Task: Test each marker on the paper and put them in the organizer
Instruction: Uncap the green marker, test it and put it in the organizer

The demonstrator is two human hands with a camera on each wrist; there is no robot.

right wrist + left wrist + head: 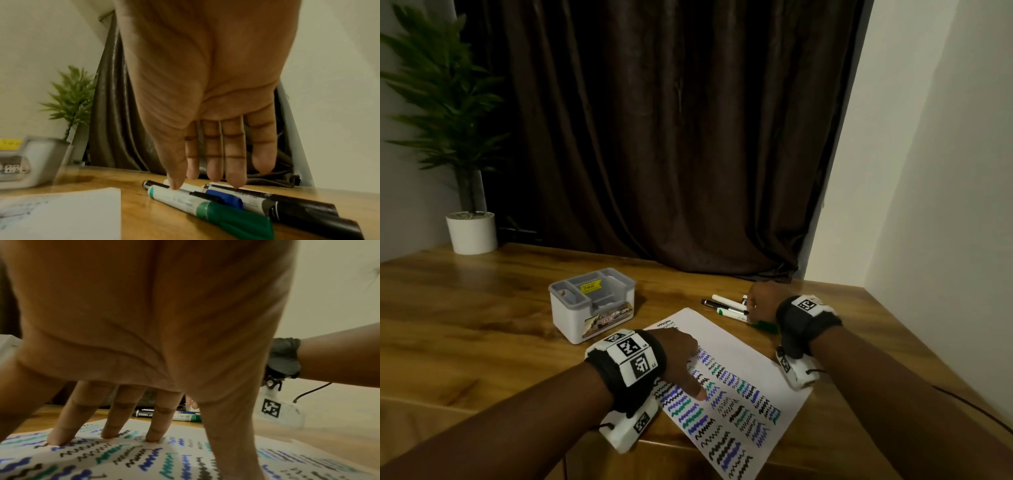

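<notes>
Head view: the paper (736, 373) is pinned under the spread left hand (681, 359), while markers (729, 306) beneath the outstretched, empty right hand (758, 301) could be nudged and rolled away.

Wooden table (482, 301) carries organizer (592, 303), paper (736, 346), markers (726, 305), potted plant (471, 233).

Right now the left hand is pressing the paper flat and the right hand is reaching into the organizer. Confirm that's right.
Not quite. The left hand does press the paper flat, but the right hand is reaching down onto the markers lying on the table, not into the organizer. The right wrist view shows it.
</notes>
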